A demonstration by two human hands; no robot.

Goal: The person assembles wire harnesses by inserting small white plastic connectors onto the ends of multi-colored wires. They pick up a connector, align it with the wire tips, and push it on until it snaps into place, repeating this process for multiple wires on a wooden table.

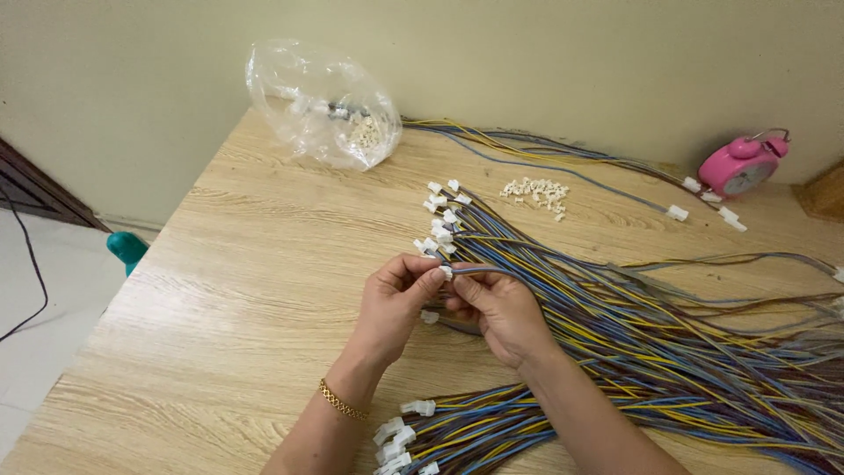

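Head view: near the middle of the wooden tabletop (220, 290), the left hand (393, 303) and right hand (501, 315) meet, both pinching 1 small white connector (446, 273) on a blue-and-yellow wire (492, 272). Wire bundles (668, 334) fan toward the right edge. A clear plastic bag (321, 105) sits at the far edge, a pink alarm clock (743, 164) by the far right corner.

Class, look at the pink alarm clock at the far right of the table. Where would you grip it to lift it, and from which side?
Grip the pink alarm clock by the thin handle arching over its top, coming down from above. The round body leans and offers no flat sides, and wire ends with white connectors lie in front of it. Both hands are busy with wires.
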